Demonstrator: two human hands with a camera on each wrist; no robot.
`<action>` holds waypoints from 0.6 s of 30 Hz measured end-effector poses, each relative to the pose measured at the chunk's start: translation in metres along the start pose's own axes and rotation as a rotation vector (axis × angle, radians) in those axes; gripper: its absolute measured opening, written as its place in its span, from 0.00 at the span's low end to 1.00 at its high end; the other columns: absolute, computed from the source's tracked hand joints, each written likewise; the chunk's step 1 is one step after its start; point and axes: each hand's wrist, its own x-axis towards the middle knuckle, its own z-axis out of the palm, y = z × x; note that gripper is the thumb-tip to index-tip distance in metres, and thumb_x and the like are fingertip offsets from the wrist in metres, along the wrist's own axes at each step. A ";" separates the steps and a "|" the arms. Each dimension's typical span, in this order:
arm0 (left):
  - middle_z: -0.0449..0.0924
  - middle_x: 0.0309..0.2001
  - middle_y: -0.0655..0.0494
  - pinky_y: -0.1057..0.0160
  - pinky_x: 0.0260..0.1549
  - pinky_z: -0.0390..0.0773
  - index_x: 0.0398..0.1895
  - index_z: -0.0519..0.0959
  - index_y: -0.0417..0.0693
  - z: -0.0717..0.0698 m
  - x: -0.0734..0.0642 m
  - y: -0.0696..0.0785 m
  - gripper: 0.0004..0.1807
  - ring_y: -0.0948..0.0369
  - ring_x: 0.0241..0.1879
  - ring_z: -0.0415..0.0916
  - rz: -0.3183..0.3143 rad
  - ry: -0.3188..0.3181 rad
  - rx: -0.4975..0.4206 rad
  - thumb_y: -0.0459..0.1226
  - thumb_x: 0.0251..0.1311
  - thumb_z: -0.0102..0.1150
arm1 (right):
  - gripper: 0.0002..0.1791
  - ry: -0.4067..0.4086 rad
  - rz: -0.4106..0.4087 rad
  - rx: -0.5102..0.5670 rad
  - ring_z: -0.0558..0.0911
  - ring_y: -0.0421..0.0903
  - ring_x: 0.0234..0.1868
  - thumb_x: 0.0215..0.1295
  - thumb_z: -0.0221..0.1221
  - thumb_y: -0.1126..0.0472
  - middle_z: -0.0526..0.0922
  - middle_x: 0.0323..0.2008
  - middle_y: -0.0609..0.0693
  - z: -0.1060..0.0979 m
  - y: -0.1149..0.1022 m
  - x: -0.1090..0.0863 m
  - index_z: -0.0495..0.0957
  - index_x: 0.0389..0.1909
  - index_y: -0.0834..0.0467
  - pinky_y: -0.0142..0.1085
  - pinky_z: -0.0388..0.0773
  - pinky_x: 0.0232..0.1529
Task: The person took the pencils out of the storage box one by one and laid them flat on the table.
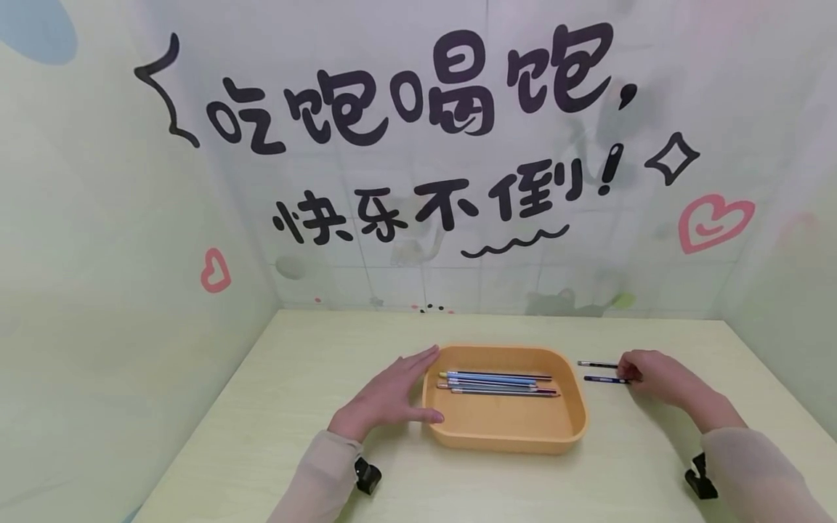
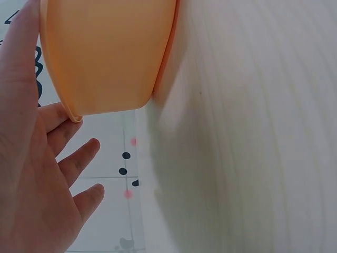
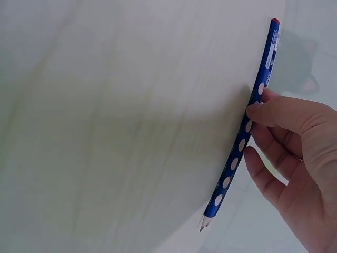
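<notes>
An orange tray (image 1: 503, 434) stands on the table with several pencils (image 1: 500, 383) lying side by side in it. My left hand (image 1: 392, 392) is spread at the tray's left end. In the left wrist view its fingertips touch the rim of the tray (image 2: 110, 58), and the other fingers stay apart from it. To the right of the tray, my right hand (image 1: 663, 378) pinches a blue pencil (image 3: 242, 139) with pale dots and a red end between thumb and fingers. A second pencil (image 1: 596, 364) lies close alongside, mostly hidden behind the blue one in the right wrist view.
The pale wooden table (image 1: 294, 378) is bounded by a white printed backdrop (image 1: 405, 283) at the back and sides. A black wrist device (image 1: 368, 476) sits on the left wrist, and another black device (image 1: 702, 478) is on the right.
</notes>
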 end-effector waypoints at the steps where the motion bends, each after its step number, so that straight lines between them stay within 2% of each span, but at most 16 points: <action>1: 0.46 0.81 0.59 0.45 0.79 0.50 0.81 0.48 0.53 0.000 0.000 0.000 0.61 0.50 0.79 0.50 -0.002 0.000 -0.001 0.66 0.49 0.66 | 0.10 0.001 -0.001 0.004 0.72 0.38 0.30 0.52 0.64 0.74 0.79 0.29 0.43 0.000 -0.001 0.000 0.78 0.31 0.56 0.33 0.75 0.30; 13: 0.45 0.81 0.61 0.47 0.80 0.49 0.81 0.47 0.55 0.000 0.000 0.001 0.61 0.52 0.79 0.49 -0.003 -0.009 0.005 0.68 0.49 0.65 | 0.08 0.013 0.006 -0.013 0.74 0.39 0.32 0.54 0.65 0.73 0.81 0.30 0.44 -0.009 -0.010 -0.005 0.81 0.33 0.59 0.35 0.77 0.32; 18: 0.46 0.81 0.59 0.45 0.79 0.51 0.81 0.48 0.54 0.000 -0.001 0.001 0.61 0.51 0.79 0.51 -0.001 -0.003 0.003 0.66 0.49 0.66 | 0.08 0.022 -0.008 -0.021 0.76 0.40 0.32 0.54 0.66 0.73 0.82 0.31 0.46 -0.011 -0.016 -0.004 0.81 0.35 0.60 0.36 0.80 0.33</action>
